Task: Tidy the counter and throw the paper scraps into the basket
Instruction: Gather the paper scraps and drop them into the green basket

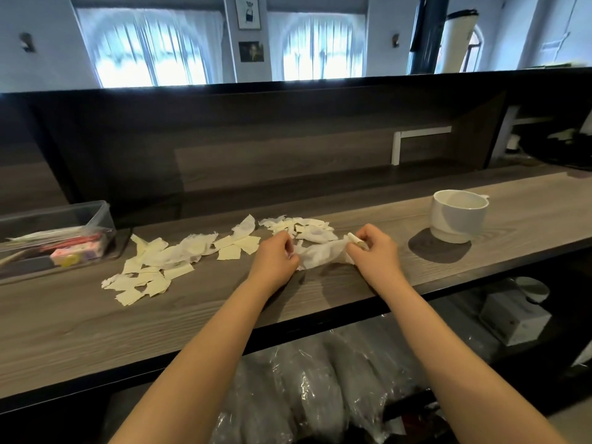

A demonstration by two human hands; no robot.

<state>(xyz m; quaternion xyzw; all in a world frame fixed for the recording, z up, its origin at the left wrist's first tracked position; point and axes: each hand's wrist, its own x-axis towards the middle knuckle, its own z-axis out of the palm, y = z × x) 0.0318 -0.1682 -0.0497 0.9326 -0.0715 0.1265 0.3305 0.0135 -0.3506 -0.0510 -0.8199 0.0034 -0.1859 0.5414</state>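
A thin white tissue (322, 255) is held between two hands at the front of the counter (519, 206). One end is pinched by the left hand (276, 255), with its grip pressed together on the paper. The other end is pinched by the right hand (373, 248), and a small rolled bit of paper (355, 239) is held in that same grip.

Many paper scraps (150, 267) are spread out on the left part of the counter, and more scraps (301, 227) are seen just behind the hands. A white basket (458, 216) is set on the right, well apart from the big pile. A clear box (57, 232) with small things inside is kept at the far left.

The tissue looks very soft, so it could be torn if it is pulled too hard from both ends. Then even more bits would be made. The scraps look light, so some could be blown or brushed off the front edge by an arm. They would be lost on the shelf below. If too many are grabbed at once, some could be dropped on the way to the basket. The basket could also be bumped and tipped over.
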